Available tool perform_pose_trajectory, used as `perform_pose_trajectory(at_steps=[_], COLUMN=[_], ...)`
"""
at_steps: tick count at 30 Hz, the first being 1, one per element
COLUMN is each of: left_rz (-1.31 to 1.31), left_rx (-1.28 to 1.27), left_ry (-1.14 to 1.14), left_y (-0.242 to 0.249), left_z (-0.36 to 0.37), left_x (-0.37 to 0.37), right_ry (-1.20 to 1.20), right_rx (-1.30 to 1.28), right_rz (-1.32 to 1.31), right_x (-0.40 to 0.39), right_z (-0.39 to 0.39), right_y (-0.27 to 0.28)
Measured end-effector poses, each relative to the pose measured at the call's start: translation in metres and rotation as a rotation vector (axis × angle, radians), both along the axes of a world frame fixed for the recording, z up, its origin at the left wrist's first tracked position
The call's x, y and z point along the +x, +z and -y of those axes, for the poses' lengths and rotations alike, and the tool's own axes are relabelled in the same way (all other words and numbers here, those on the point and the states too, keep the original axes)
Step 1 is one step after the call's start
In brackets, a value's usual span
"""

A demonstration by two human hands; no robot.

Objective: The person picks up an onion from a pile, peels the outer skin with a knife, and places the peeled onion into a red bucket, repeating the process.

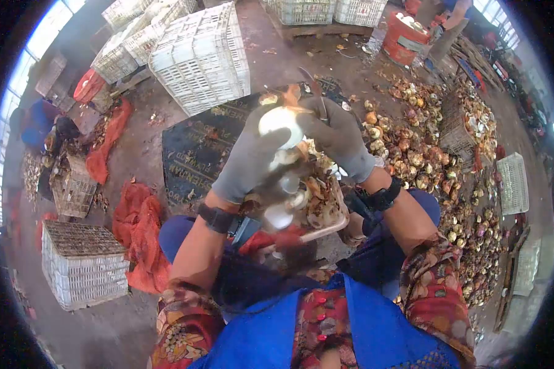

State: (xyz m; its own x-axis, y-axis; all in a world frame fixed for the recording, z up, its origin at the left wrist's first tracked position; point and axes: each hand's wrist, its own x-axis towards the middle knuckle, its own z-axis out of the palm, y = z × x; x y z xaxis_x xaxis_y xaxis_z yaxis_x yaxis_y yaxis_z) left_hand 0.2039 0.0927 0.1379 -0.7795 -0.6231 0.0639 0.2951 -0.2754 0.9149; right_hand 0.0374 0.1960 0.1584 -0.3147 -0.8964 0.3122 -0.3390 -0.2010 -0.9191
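Observation:
Both my hands wear grey gloves. A mostly peeled white onion (279,125) sits in my left hand (247,154), whose fingers are closed round it. My right hand (341,135) is closed on a small knife (317,91), its thin blade pointing up and away from me. Brown onion skin (292,95) hangs at the onion's far side, close to the right fingers. Below my hands, a pale crate (327,231) between my knees holds loose skins and several white onions (279,216), partly blurred.
Unpeeled onions (421,157) lie heaped on the floor to my right. A tall white crate stack (200,61) stands ahead. Red mesh sacking (143,237) and another white crate (86,264) are at left. A red bucket (406,40) stands far right, near another person.

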Motion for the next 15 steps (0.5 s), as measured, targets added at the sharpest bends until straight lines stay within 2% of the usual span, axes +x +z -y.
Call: perform_pose_trajectory(at_steps=[1, 2, 3, 4, 6, 8, 9, 11, 15], left_rz=[0.0, 0.265, 0.529, 0.527, -0.182, -0.183, -0.184, -0.143, -0.002], left_rx=[-0.002, -0.309, -0.617, -0.624, 0.189, 0.245, 0.305, 0.285, 0.175], left_ry=[0.0, -0.04, -0.077, -0.076, -0.14, -0.148, -0.156, -0.163, -0.189], left_y=[0.004, 0.01, 0.014, 0.011, 0.004, 0.0, -0.002, -0.006, -0.014], left_z=[0.001, 0.003, 0.004, 0.003, -0.004, -0.009, -0.011, -0.013, -0.011], left_x=[0.005, 0.012, 0.015, 0.011, 0.0, -0.003, -0.004, -0.006, -0.011], right_ry=[0.005, 0.004, -0.028, -0.061, -0.035, 0.035, 0.031, 0.013, -0.027], right_rx=[-0.042, -0.047, -0.016, 0.016, 0.034, 0.076, 0.077, 0.032, 0.051], right_rz=[-0.116, -0.119, 0.038, 0.195, 0.263, 0.477, 0.483, 0.309, 0.36], right_x=[0.0, 0.001, 0.003, 0.003, -0.003, -0.007, -0.01, -0.01, 0.001], right_z=[0.0, -0.001, -0.002, -0.002, -0.002, 0.001, 0.002, 0.0, -0.008], right_y=[0.002, 0.003, 0.004, 0.005, 0.009, 0.005, 0.003, 0.004, 0.012])
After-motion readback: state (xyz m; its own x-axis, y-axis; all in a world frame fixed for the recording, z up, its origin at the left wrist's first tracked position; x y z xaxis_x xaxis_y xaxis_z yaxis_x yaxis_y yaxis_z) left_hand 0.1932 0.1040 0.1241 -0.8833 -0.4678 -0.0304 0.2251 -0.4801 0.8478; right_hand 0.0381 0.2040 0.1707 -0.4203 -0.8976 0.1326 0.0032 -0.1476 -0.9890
